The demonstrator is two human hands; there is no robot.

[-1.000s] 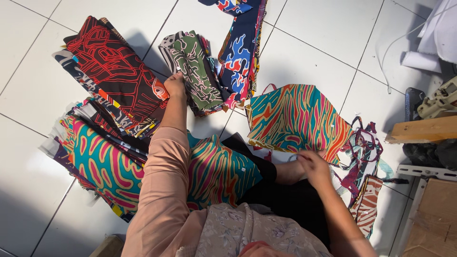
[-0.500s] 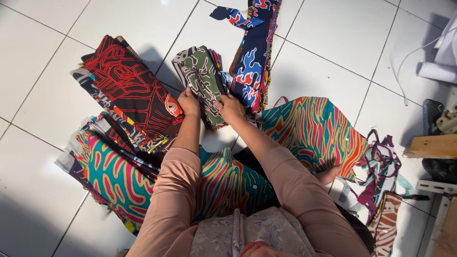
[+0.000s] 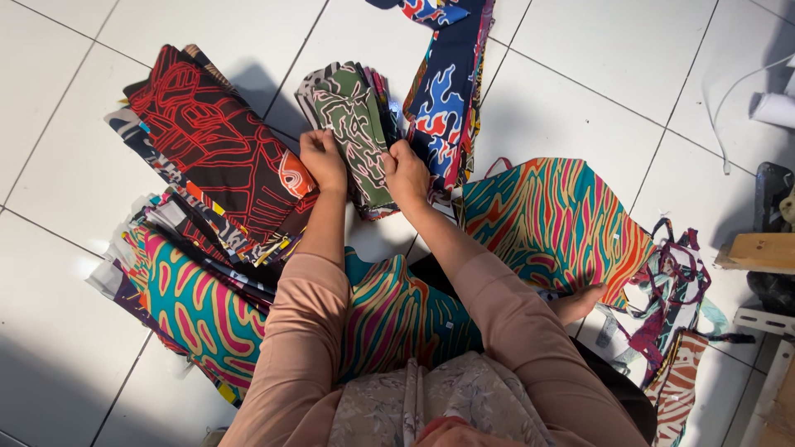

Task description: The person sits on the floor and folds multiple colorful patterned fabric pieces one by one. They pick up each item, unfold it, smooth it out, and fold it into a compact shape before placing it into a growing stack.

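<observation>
Head view, looking down at a person seated on a white tiled floor (image 3: 580, 74) amid cut batik fabric pieces. The left hand (image 3: 321, 159) and right hand (image 3: 406, 171) flank the near end of a green-patterned fabric stack (image 3: 354, 124) that lies on the floor straight ahead; each grip is closed on an edge of this stack, fingers curled over the top, left on the left edge, right on the right edge. Just beside the stack on its right lies a blue, red and white patterned fabric stack (image 3: 443, 91), running toward the top of the frame. To the left, a black fabric stack with red line pattern (image 3: 207, 132) rests slantwise, overlapping a teal and pink patterned stack (image 3: 186, 302) nearer the person. A teal, orange and pink striped piece (image 3: 555, 223) lies to the right of the right forearm, with a heap of narrow fabric offcuts (image 3: 671, 298) beyond it. Another striped piece (image 3: 397, 319) covers the lap. A wooden block (image 3: 758, 252) shows at the right edge
</observation>
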